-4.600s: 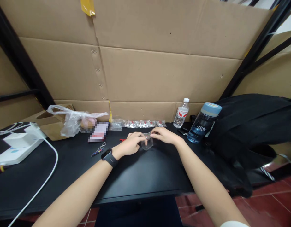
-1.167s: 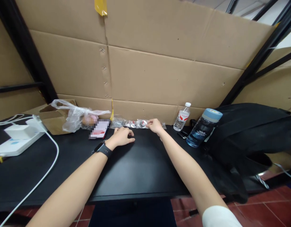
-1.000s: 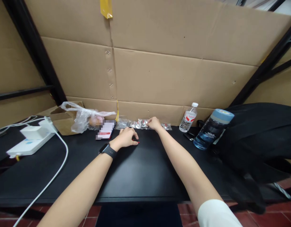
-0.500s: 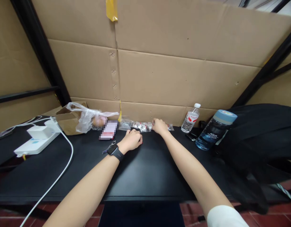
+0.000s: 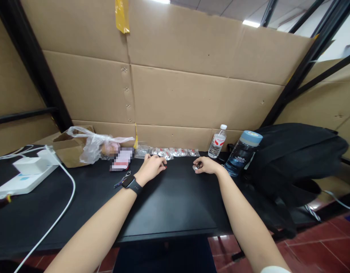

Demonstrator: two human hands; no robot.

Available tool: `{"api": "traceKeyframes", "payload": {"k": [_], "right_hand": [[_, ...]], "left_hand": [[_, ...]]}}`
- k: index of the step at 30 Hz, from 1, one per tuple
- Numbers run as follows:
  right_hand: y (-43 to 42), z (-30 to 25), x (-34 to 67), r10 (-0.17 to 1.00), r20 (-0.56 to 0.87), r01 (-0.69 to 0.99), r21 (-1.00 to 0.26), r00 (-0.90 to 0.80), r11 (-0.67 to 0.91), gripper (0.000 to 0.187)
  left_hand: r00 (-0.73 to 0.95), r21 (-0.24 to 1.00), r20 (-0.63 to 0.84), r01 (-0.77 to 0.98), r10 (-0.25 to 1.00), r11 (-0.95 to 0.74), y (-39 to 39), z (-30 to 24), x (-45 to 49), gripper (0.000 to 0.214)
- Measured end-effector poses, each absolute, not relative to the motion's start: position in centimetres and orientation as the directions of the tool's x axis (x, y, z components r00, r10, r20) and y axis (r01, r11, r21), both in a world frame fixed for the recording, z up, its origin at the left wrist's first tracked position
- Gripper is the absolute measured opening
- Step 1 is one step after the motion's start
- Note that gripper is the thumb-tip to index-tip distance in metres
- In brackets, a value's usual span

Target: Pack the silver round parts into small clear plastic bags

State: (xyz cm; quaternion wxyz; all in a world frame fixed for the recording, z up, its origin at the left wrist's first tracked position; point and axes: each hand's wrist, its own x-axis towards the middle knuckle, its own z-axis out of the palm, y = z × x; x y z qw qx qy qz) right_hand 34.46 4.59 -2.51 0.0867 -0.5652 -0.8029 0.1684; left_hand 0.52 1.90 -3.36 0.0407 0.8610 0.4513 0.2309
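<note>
Visibly, packets (image 5: 142, 151) hold silvery discs (image 5: 167, 154) near the left hand (image 5: 150, 167).

The right hand (image 5: 207, 165) pinched a small silvery disc (image 5: 195, 167) over the black tabletop (image 5: 175, 212), while the left hand (image 5: 150, 167) curled just in front of a row of clear packets (image 5: 176, 152), a bit of red (image 5: 165, 167) showing under it. A cardboard wall (image 5: 177, 94) rose behind, and a clear bottle (image 5: 218, 141) and a larger blue-lidded bottle (image 5: 239, 157) stood near a black bag (image 5: 289, 159).
</note>
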Motion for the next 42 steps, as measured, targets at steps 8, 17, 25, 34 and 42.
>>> {"api": "traceKeyframes", "payload": {"k": [8, 17, 25, 34, 42], "right_hand": [[4.5, -2.7, 34.2, 0.947, 0.040, 0.859, -0.410, -0.318, 0.306, 0.045], [2.5, -1.4, 29.9, 0.900, 0.315, 0.320, -0.856, -0.302, 0.407, 0.050], [0.1, -2.5, 23.4, 0.850, 0.414, 0.089, -0.882, -0.327, 0.464, 0.042], [0.3, -3.5, 22.8, 0.870, 0.400, 0.043, -0.902, -0.288, 0.429, 0.037], [0.9, -3.6, 23.5, 0.861, 0.371, 0.193, -0.870, -0.349, 0.453, 0.030]], "left_hand": [[0.446, 0.268, 0.419, 0.772, 0.791, -0.577, 2.2, -4.0, 0.7, 0.016], [0.345, 0.340, 0.558, 0.734, 0.755, -0.587, 1.0, -3.4, 2.5, 0.013], [0.291, 0.418, 0.579, 0.697, 0.762, -0.583, 0.1, -2.8, 3.4, 0.012], [0.295, 0.387, 0.604, 0.703, 0.740, -0.596, -0.3, -2.7, 3.5, 0.012], [0.323, 0.321, 0.634, 0.717, 0.703, -0.619, -0.1, -2.8, 3.3, 0.012]]}}
